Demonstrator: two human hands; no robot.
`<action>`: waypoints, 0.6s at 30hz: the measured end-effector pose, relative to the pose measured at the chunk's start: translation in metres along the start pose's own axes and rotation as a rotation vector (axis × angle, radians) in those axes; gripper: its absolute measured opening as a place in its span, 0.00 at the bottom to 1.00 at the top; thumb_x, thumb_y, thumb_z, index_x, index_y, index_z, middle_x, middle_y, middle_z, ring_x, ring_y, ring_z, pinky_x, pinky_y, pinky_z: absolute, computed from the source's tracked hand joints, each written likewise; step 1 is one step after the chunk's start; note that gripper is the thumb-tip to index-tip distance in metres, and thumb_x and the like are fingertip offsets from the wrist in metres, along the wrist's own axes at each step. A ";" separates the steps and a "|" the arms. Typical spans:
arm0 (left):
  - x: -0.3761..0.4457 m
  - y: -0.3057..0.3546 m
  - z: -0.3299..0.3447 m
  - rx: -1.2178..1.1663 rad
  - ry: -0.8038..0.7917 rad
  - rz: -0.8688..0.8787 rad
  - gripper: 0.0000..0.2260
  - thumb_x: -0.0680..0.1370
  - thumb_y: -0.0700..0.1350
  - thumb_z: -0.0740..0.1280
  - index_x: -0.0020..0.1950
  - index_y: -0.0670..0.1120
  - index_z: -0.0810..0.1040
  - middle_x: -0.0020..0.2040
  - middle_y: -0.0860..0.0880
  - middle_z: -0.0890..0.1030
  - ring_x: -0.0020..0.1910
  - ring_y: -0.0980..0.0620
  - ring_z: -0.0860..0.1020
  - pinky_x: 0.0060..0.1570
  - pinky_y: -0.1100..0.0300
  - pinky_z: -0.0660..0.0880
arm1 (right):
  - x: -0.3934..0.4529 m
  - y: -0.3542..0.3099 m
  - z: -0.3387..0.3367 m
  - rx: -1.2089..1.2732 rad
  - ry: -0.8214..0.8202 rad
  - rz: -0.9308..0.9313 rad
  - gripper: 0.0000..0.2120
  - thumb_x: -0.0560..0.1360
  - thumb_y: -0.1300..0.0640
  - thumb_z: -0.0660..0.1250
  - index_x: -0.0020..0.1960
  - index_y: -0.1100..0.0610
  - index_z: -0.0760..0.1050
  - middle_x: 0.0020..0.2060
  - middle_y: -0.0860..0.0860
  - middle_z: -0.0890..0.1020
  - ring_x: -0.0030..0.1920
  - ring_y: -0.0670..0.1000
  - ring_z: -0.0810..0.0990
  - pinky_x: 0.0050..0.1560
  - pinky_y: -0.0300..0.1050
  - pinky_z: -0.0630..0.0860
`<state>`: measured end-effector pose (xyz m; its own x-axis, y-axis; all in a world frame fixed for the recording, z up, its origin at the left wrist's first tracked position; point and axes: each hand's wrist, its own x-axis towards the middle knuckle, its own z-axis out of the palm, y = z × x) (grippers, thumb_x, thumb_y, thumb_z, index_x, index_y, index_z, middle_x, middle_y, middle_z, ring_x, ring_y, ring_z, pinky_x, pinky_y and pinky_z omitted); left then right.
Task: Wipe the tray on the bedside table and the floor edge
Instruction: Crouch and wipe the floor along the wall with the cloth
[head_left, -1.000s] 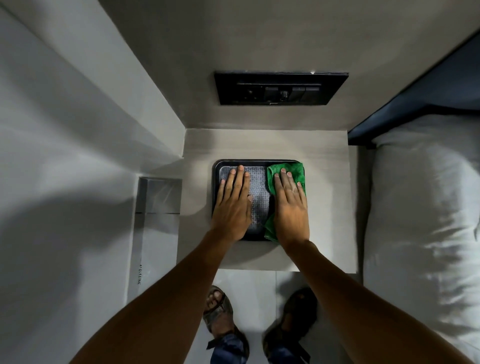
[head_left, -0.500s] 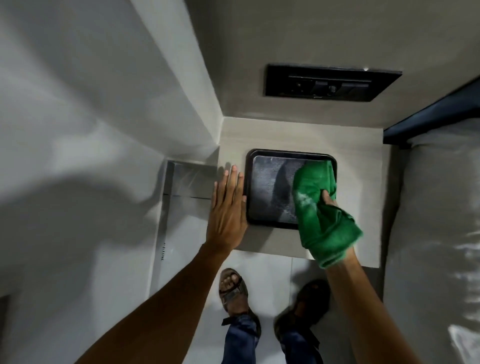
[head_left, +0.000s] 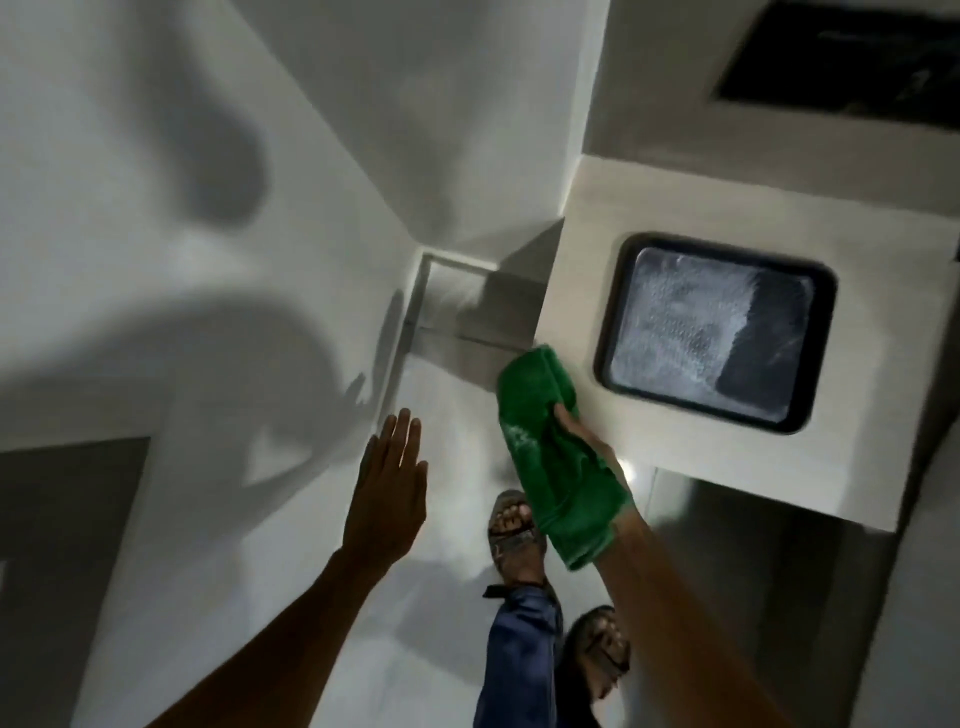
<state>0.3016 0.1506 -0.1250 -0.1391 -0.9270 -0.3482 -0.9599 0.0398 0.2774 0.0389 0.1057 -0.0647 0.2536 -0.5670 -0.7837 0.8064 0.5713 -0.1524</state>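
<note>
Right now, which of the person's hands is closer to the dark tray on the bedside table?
The right hand. It grips the green cloth at the table's left edge, just left of the tray. The left hand hangs open over the floor, farther left.

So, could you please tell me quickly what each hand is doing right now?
Left hand: open, fingers straight, holding nothing.
Right hand: closed on the green cloth, off the tray.
</note>
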 end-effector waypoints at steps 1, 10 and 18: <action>-0.011 -0.013 0.013 0.015 -0.019 -0.007 0.28 0.89 0.49 0.50 0.87 0.36 0.64 0.89 0.37 0.62 0.89 0.36 0.60 0.85 0.36 0.66 | 0.012 0.010 0.001 -0.050 -0.015 0.027 0.11 0.81 0.54 0.68 0.53 0.54 0.90 0.47 0.51 0.90 0.43 0.51 0.89 0.48 0.45 0.88; -0.071 -0.112 0.138 0.133 -0.116 0.013 0.26 0.87 0.41 0.58 0.84 0.31 0.66 0.86 0.31 0.66 0.85 0.31 0.68 0.81 0.34 0.72 | 0.099 0.135 -0.047 -0.567 0.101 -0.132 0.17 0.89 0.59 0.60 0.77 0.57 0.74 0.59 0.56 0.85 0.51 0.54 0.84 0.50 0.44 0.83; -0.063 -0.193 0.232 0.202 -0.229 0.061 0.35 0.76 0.35 0.79 0.80 0.30 0.72 0.83 0.30 0.71 0.82 0.30 0.71 0.79 0.35 0.73 | 0.238 0.252 -0.093 -1.065 0.218 -0.451 0.18 0.90 0.60 0.54 0.79 0.57 0.69 0.55 0.52 0.82 0.46 0.46 0.80 0.47 0.31 0.76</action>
<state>0.4391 0.2878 -0.3641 -0.2270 -0.8135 -0.5355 -0.9739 0.1875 0.1281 0.2522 0.1699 -0.3458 -0.1200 -0.7902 -0.6009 -0.0798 0.6110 -0.7876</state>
